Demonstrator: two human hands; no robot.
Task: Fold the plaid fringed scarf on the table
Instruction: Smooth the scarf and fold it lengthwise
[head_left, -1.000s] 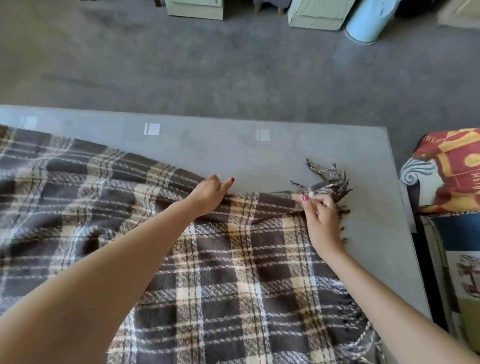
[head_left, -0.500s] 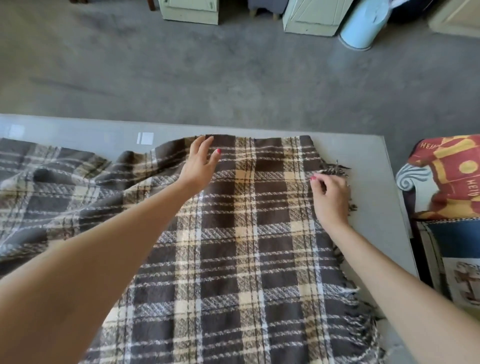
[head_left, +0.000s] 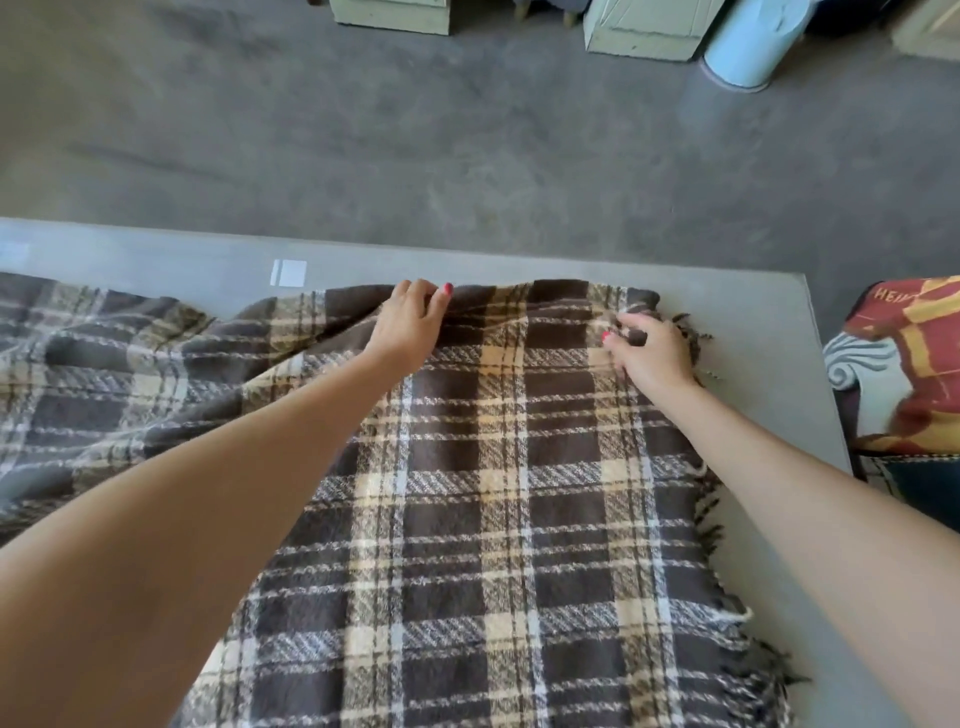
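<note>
Brown-and-cream plaid fringed wool scarf (head_left: 498, 493) lies on the grey desk (head_left: 748, 312). Left hand (head_left: 410, 325) rests flat, grip released. Right hand (head_left: 652, 353) pinches the scarf's far corner.

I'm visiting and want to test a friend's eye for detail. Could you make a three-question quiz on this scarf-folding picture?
1. True or false: the left hand rests at the far edge of the plaid scarf.
2. Which hand is nearest the fringe at the far corner: A) left, B) right?
3. Fill in: the pale blue bin stands on the ____, beyond the table.

Key: 1 true; 2 B; 3 floor.
</note>
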